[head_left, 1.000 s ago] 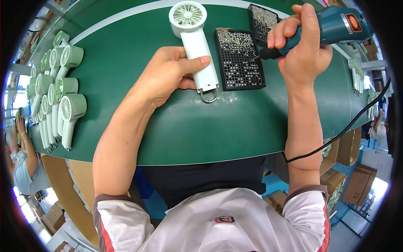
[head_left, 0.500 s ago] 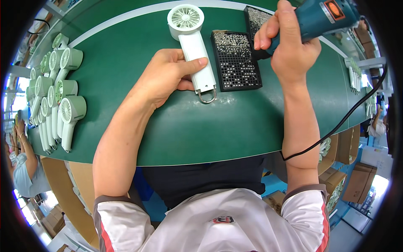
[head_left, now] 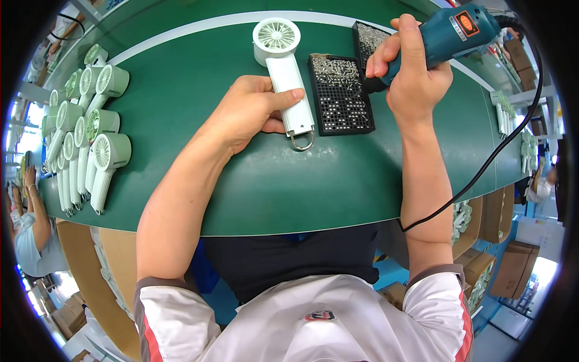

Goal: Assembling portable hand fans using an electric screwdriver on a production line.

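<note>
My left hand [head_left: 256, 111] is closed around the white handle of a handheld fan [head_left: 286, 75], thumb across its front. The fan's round pale green grille points away from me, and a metal loop [head_left: 303, 142] sits at the handle's near end. In my right hand [head_left: 417, 75] is a teal electric screwdriver [head_left: 443, 39], its body tilted up to the right. Its dark nose is over the right side of a black screw tray [head_left: 342, 105], where small silver screws lie loose at the far end and stand in holes nearer me. The bit's tip is hard to make out.
Several similar fans [head_left: 108, 151] stand in a cluster at the left of the green table [head_left: 301, 199]. A second black screw tray [head_left: 368, 41] lies behind the first. The screwdriver's black cord [head_left: 494, 151] loops down past my right forearm. Cardboard boxes [head_left: 476, 232] stand below the table edge.
The whole view has shifted slightly, so the table things appear a little lower and further right. The screwdriver has come slightly left and nearer. Both hands keep their hold.
</note>
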`<action>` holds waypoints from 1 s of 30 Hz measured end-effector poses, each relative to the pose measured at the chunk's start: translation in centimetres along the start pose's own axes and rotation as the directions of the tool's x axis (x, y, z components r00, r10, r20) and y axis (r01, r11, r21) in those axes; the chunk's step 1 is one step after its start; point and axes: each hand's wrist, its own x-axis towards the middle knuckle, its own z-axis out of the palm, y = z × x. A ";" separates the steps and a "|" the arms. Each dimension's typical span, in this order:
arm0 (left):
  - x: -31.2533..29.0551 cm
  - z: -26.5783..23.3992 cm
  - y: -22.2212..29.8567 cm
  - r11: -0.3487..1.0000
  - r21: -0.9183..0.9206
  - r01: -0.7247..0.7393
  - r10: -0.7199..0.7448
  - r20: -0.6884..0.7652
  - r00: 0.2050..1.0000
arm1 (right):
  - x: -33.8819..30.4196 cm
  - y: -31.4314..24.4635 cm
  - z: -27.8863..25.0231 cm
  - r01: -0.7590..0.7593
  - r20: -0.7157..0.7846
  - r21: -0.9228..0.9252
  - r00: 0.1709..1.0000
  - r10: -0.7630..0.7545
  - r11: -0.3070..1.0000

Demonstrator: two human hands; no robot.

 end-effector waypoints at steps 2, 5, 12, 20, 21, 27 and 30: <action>0.2 -0.3 -0.1 0.999 0.034 0.010 -0.011 0.022 1.000 | 0.0 -0.1 0.1 0.006 -0.004 -0.010 1.000 -0.006 1.000; 0.2 -0.5 -0.1 0.999 0.039 0.012 -0.013 0.032 0.999 | 0.1 -0.7 0.2 0.007 -0.014 0.006 1.000 -0.007 1.000; 0.2 -0.3 -0.1 0.999 0.034 0.020 -0.021 0.018 1.000 | -0.6 -3.4 0.8 -0.040 -0.066 0.111 0.997 0.048 0.993; 0.3 -0.1 0.0 0.999 0.038 0.021 -0.021 0.008 1.000 | -3.9 -4.7 3.6 -0.040 0.163 0.255 0.987 -0.002 0.966; 0.3 0.0 0.0 0.999 0.044 0.019 -0.019 -0.002 1.000 | -3.9 -4.6 3.7 -0.040 0.172 0.251 0.985 -0.004 0.967; 0.2 0.1 0.1 0.999 0.046 0.021 -0.021 -0.012 1.000 | -4.1 -3.9 3.9 -0.033 0.229 0.227 0.973 -0.020 0.973; 0.3 -0.1 -0.2 0.998 0.057 0.035 -0.034 -0.022 0.999 | -4.2 -3.6 4.2 -0.033 0.245 0.209 0.969 -0.020 0.977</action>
